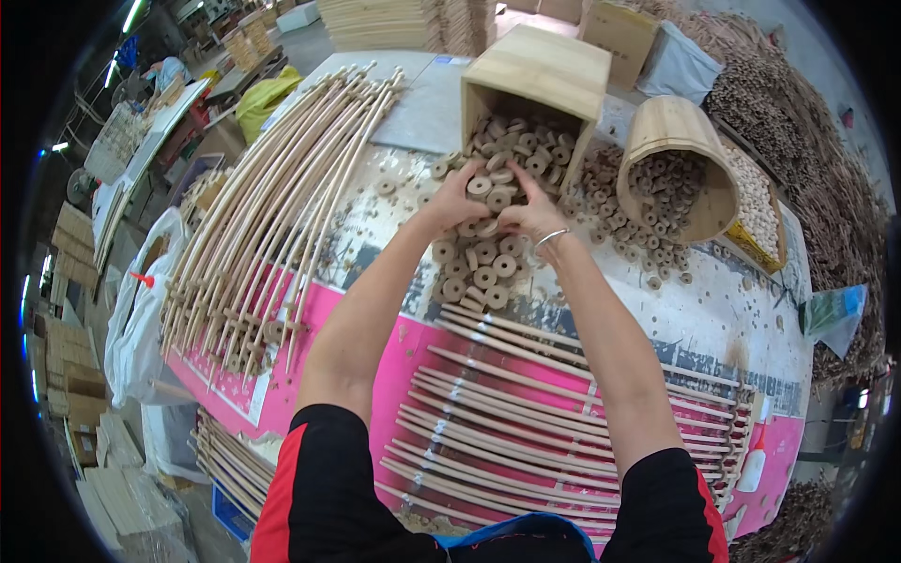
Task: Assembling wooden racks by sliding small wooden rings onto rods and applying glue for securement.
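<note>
Both hands are in a heap of round wooden discs with centre holes (484, 276), spilling from the mouth of a square wooden box (540, 68) lying on its side. My left hand (454, 199) curls round the discs from the left, and my right hand (535, 212), with a bracelet at its wrist, curls round them from the right. Several discs are gathered between the two hands, and some fingertips are hidden among them. Below my forearms, a row of thin wooden rods (488, 405) lies across the pink part of the table (324, 324).
At the left lies a pile of long rods (272, 178) with discs on their near ends. A round wooden bucket (678, 120) on its side spills smaller brown pieces. Beside it stands a tray of pale beads (754, 202). A white bottle with a red tip (753, 466) lies at right.
</note>
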The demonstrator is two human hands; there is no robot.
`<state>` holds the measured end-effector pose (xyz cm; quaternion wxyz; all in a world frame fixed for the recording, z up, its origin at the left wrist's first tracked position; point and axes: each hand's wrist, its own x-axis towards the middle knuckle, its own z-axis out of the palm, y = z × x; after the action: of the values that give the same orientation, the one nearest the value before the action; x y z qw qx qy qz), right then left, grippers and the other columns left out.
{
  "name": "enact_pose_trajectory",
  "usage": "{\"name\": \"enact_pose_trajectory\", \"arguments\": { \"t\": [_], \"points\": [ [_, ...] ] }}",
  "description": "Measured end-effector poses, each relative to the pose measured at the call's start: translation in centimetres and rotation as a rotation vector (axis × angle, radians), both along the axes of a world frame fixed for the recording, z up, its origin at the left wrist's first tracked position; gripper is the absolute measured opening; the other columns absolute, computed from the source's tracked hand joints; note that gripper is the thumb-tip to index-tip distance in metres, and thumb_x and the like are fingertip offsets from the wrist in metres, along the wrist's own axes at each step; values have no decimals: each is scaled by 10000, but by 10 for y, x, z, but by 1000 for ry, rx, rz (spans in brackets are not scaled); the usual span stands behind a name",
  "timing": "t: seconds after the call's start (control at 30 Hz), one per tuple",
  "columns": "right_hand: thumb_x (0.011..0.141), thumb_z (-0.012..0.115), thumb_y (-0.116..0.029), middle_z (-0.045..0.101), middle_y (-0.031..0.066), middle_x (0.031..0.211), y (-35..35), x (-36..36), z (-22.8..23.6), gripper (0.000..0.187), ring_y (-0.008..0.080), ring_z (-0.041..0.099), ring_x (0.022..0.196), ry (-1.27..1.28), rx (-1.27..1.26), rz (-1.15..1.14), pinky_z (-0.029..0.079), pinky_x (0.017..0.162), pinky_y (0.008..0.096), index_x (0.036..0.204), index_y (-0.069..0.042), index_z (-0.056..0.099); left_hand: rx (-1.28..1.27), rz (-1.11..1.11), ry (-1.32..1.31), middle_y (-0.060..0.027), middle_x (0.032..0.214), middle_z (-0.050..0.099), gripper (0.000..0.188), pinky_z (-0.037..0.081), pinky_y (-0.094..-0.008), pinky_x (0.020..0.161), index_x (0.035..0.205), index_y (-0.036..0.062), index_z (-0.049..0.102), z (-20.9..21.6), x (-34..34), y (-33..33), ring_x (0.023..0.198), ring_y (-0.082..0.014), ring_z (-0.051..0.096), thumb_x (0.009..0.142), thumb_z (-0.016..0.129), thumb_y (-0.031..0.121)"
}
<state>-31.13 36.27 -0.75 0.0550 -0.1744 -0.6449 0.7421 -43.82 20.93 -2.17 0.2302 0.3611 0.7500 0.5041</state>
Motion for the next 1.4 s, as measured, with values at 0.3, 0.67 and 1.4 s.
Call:
{"name": "enact_pose_trajectory", "arguments": {
  "t": [0.3, 0.67, 1.4],
  "points": [
    [662, 580, 196, 596, 44, 1335, -72, 31, 22, 955, 174, 652, 1063, 236, 25, 61, 588, 820, 288, 1533, -186, 493, 254, 35, -29, -154, 1291, 576, 876, 458, -426, 1102, 1454, 213, 538, 26, 47, -74, 1255, -353, 513, 631, 785, 43],
    [692, 613, 181, 562, 72, 1373, -265, 123, -9, 951, 225, 600, 1236, 234, -268, 322, 617, 946, 377, 1562, -140, 402, 9, 321, 195, -137, 1308, 555, 804, 418, -400, 1128, 1440, 122, 543, 48, 193, -284, 1277, -307, 523, 690, 828, 66],
    [858, 584, 30, 468, 245, 1541, -333, 177, 50, 803, 435, 716, 869, 80, 1218, 346, 604, 737, 474, 1582, -269, 407, -22, 520, 556, -116, 1563, 498, 741, 337, -480, 1229, 1529, 149, 495, 13, 272, -351, 1498, -377, 378, 812, 519, -39]
  ]
}}
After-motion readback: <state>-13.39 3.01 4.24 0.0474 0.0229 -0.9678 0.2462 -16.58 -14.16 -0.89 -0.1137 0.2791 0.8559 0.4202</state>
